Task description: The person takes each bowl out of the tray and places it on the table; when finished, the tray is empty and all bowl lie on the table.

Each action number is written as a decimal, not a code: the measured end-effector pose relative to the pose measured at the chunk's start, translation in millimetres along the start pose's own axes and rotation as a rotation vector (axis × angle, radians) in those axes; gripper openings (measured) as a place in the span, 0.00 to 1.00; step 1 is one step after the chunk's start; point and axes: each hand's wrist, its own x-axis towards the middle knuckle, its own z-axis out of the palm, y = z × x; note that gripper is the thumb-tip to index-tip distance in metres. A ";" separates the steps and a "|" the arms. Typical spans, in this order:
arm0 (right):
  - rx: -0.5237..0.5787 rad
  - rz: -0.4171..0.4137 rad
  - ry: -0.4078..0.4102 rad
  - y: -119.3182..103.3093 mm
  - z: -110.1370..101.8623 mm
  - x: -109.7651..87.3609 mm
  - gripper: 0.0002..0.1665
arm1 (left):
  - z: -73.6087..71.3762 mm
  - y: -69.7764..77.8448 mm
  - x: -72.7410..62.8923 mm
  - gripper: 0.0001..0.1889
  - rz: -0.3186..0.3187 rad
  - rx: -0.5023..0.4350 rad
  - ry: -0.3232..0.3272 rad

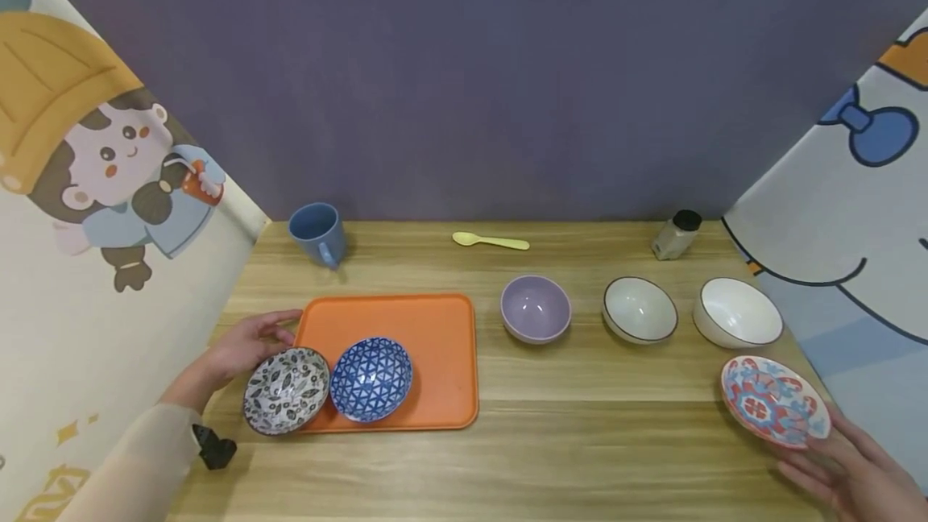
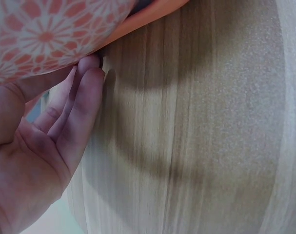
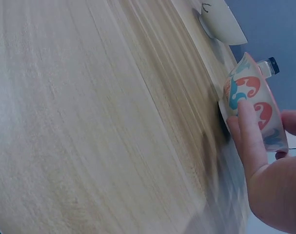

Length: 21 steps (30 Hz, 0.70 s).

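Note:
In the head view, a black-and-white leaf-patterned bowl (image 1: 286, 391) overlaps the left edge of an orange tray (image 1: 442, 377). Beside its far left rim is my left hand (image 1: 246, 345), fingers mostly straight and pointing at the tray's corner. The left wrist view shows the bowl's red-and-white outer wall (image 2: 45, 36), with the hand (image 2: 45, 131) against its underside. A blue-and-white triangle-patterned bowl (image 1: 371, 379) sits on the tray. At the right, my right hand (image 1: 855, 466) holds a red-and-blue patterned bowl (image 1: 776, 401), tilted, its fingers along the outer wall (image 3: 240, 92).
A purple bowl (image 1: 536, 309), a pale dark-rimmed bowl (image 1: 640, 310) and a white bowl (image 1: 739, 312) stand in a row. Along the back are a blue mug (image 1: 316, 234), a yellow spoon (image 1: 490, 241) and a black-capped jar (image 1: 677, 235). Walls enclose the table's back and sides.

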 end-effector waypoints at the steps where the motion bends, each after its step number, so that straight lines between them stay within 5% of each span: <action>1: 0.013 0.002 -0.003 -0.9 1.1 -1.0 0.56 | 0.1 -0.2 -0.1 0.34 -0.002 0.001 0.001; 10: 0.033 -0.018 -0.066 3.4 5.9 -9.6 0.56 | -0.6 0.6 -0.3 0.33 -0.013 0.005 0.001; 14: -0.003 -0.022 -0.025 6.7 5.2 -7.2 0.58 | -0.8 0.9 0.0 0.33 -0.005 0.008 0.005; 18: -0.168 0.035 0.069 2.3 7.2 -4.9 0.63 | -0.5 1.5 -0.6 0.33 -0.004 0.008 0.008; 21: -0.393 0.078 0.143 -3.9 10.7 -5.4 0.66 | 0.3 1.8 -1.7 0.32 -0.001 0.010 0.006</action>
